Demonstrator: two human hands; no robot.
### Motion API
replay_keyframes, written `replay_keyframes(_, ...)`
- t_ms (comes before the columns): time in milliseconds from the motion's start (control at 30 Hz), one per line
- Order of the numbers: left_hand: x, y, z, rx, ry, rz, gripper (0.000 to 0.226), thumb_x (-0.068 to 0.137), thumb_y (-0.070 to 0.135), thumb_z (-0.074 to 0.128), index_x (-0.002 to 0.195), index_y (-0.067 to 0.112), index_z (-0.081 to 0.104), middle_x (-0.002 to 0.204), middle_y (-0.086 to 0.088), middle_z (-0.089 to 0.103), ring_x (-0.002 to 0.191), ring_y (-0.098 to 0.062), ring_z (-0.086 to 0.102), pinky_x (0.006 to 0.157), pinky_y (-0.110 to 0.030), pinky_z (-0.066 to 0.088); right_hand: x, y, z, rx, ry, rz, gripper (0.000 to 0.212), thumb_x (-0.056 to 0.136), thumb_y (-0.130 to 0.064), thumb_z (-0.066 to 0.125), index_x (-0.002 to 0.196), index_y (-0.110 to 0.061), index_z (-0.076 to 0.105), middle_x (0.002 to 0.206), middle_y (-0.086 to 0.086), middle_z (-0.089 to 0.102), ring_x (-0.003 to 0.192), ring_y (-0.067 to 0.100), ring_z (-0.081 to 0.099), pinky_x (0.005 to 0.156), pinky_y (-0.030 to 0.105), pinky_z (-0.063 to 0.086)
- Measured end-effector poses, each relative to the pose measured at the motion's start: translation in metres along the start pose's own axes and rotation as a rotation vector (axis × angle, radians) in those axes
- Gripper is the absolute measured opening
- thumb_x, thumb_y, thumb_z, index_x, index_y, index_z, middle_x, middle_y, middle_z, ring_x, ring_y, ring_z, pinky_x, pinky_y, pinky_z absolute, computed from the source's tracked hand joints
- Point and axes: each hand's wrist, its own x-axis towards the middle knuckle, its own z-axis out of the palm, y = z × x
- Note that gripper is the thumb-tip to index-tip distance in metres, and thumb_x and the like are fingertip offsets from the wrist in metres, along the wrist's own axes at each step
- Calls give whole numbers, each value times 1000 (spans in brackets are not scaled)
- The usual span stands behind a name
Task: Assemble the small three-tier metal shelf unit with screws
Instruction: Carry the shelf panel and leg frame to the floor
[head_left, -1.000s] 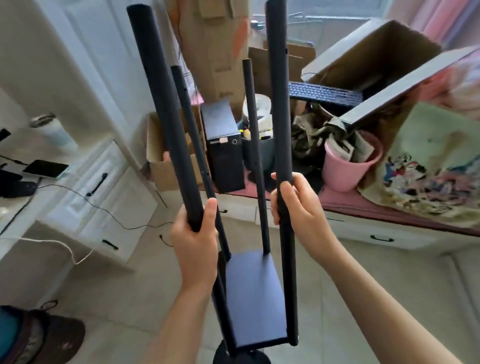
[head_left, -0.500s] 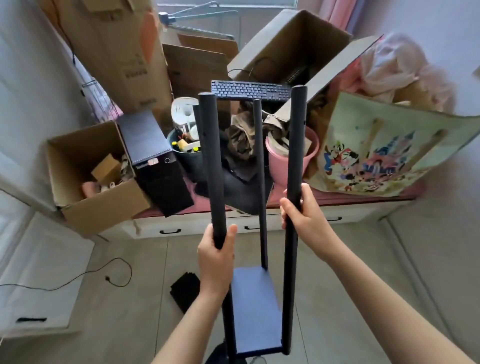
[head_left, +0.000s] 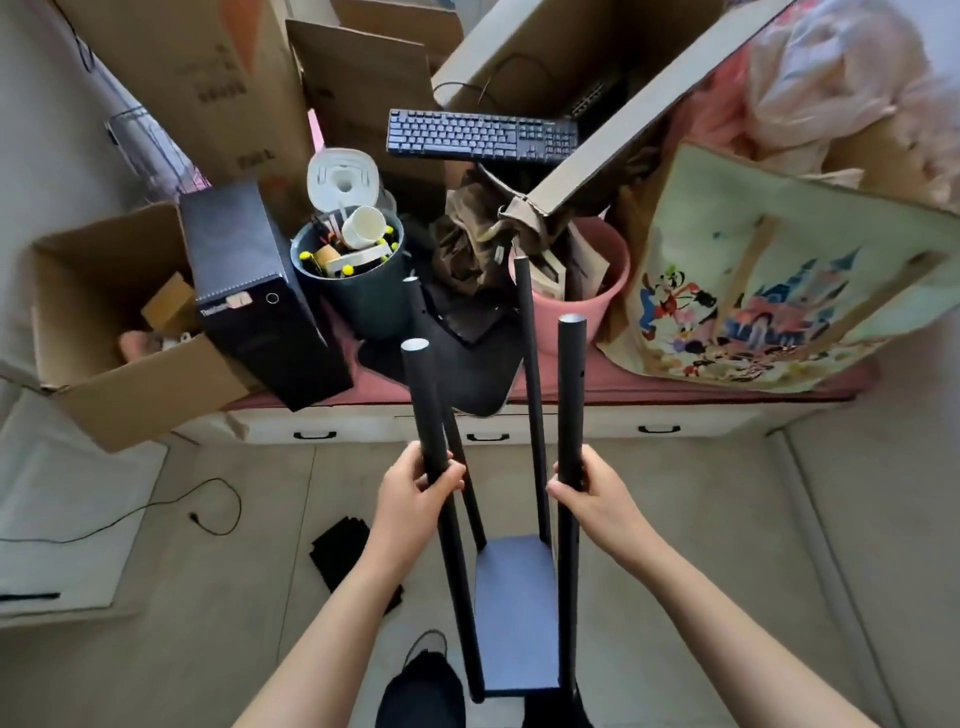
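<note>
At frame centre, the left hand and right hand each clasp a near post of the shelf frame, bottom tier already fitted, so the next tier apparently needs placing and screwing.

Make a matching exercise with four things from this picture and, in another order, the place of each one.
Things:
1. keyboard
2. shelf panel
3. black computer case
4. left hand

Places:
A. low down between the four black posts
B. leaning between the open cardboard box and the dark bucket
C. gripping the near left post
D. lying across the edge of the big cardboard box at the back

Pairs: 1-D, 2-A, 3-B, 4-C
</note>
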Motion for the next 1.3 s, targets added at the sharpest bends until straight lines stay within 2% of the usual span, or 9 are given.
replay_keyframes(67, 3, -14, 19, 74, -6, -74, 9, 92, 12, 71, 91, 19, 65, 92, 2, 73, 88, -7, 70, 73, -13, 52, 12, 21, -14, -49, -50, 39, 8, 91, -13, 63, 92, -11, 55, 84, 0, 60, 76, 14, 56, 70, 23, 45)
replay_keyframes(200, 11, -46, 53, 124, 41, -198, 12, 92, 6, 69, 93, 16, 64, 95, 3, 73, 90, -2, 68, 73, -12, 50, 37, 53, -28, -51, -114, 61, 8, 93, -12, 60, 99, -12, 55, 90, 4, 64, 84, 21, 62, 79, 33, 51)
replay_keyframes(367, 26, -86, 80, 138, 66, -288, 17, 90, -1, 68, 92, 16, 65, 94, 2, 72, 87, 1, 67, 77, -14, 48, 70, 94, -29, -66, -116, 93, 25, 90, -6, 63, 104, -24, 54, 92, -4, 67, 89, 14, 64, 84, 28, 50)
replay_keyframes(600, 64, -154, 98, 235, 62, -397, 24, 86, -7, 71, 95, 15, 67, 97, -1, 72, 97, -20, 68, 90, -33, 54, 110, 167, 5, -81, -18, 176, 34, 85, 1, 67, 89, -31, 57, 90, -13, 67, 88, 0, 64, 80, 20, 51)
replay_keyframes(700, 73, -188, 104, 269, 126, -418, 25, 88, -3, 71, 98, 19, 67, 95, 6, 70, 97, -17, 66, 84, -28, 50, 128, 196, 25, -80, -8, 203, 37, 82, 5, 68, 86, -30, 58, 88, -13, 67, 87, 0, 64, 75, 12, 49)
replay_keyframes(833, 84, -225, 105, 362, 155, -413, 25, 90, 6, 72, 111, 19, 70, 97, 8, 67, 97, -13, 61, 84, -26, 45, 148, 224, 48, -83, 9, 223, 44, 79, 10, 69, 83, -33, 58, 87, -12, 68, 88, 11, 67, 79, 18, 51)
replay_keyframes(1000, 96, -257, 105, 412, 169, -407, 20, 93, 10, 70, 112, 15, 71, 96, 5, 69, 94, -16, 62, 82, -32, 50, 161, 246, 68, -72, 30, 260, 39, 81, 9, 68, 87, -29, 61, 84, -20, 65, 76, -18, 60, 62, -2, 41)
replay_keyframes(1200, 95, -283, 110, 469, 162, -466, 21, 95, 11, 67, 116, 16, 70, 96, -4, 72, 94, -26, 66, 84, -42, 55, 155, 265, 86, -64, 26, 360, 31, 89, 4, 60, 100, -25, 63, 87, -13, 63, 81, -2, 58, 64, 8, 40)
replay_keyframes(1300, 94, -291, 114, 440, 117, -514, 11, 98, 12, 63, 107, 16, 67, 93, 0, 67, 91, -18, 62, 73, -28, 50, 147, 270, 95, -55, 24, 398, 29, 92, 2, 57, 97, -26, 61, 86, -15, 62, 81, 0, 58, 61, 4, 41)
